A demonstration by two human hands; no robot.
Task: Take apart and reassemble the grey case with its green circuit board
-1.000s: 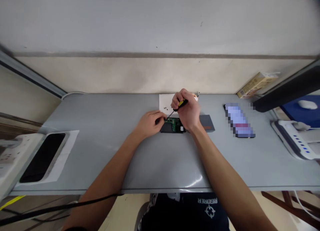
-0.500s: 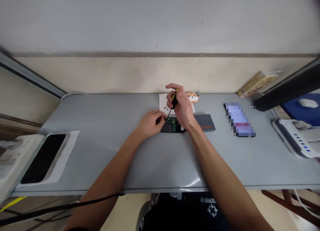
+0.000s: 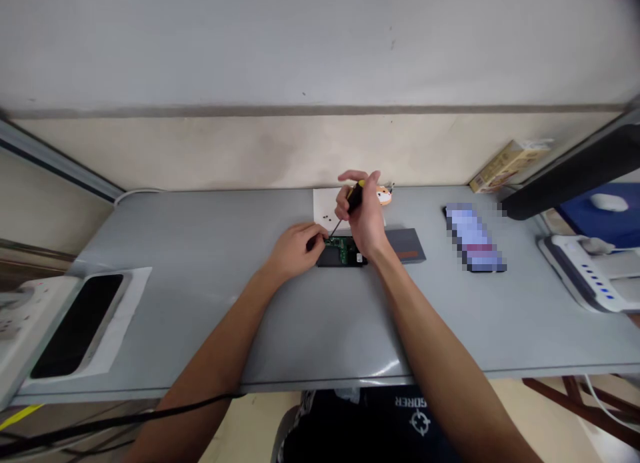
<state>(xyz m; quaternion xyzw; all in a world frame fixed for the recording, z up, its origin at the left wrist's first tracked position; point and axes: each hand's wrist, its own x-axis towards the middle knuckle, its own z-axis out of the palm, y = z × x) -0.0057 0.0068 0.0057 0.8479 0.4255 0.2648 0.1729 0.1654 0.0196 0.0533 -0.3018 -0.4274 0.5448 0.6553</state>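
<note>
A black casing with a green circuit board [image 3: 344, 253] lies flat on the grey table. My right hand [image 3: 369, 223] is wrapped round the black and yellow handle of a screwdriver [image 3: 355, 196]. Its thin shaft slants down to the board's upper left part. My left hand [image 3: 296, 251] rests at the casing's left end, thumb and forefinger pinched close to the screwdriver tip; what lies between those fingertips is hidden. Behind the board, several tiny dark pieces, probably screws [image 3: 327, 217], sit on a white paper [image 3: 323, 199]. A dark grey flat cover [image 3: 406, 241] lies right of the board, partly behind my right wrist.
A dog-face item [image 3: 384, 195] sits by the wall behind my right hand. To the right are a lit phone [image 3: 473, 236], a box [image 3: 510, 166] and a white power strip [image 3: 583, 273]. A dark phone [image 3: 80, 326] and a white socket block [image 3: 35, 316] are at left.
The view has shifted slightly. My right hand has turned a little on the screwdriver, with its thumb now raised higher. My left hand keeps its place at the board's corner.
</note>
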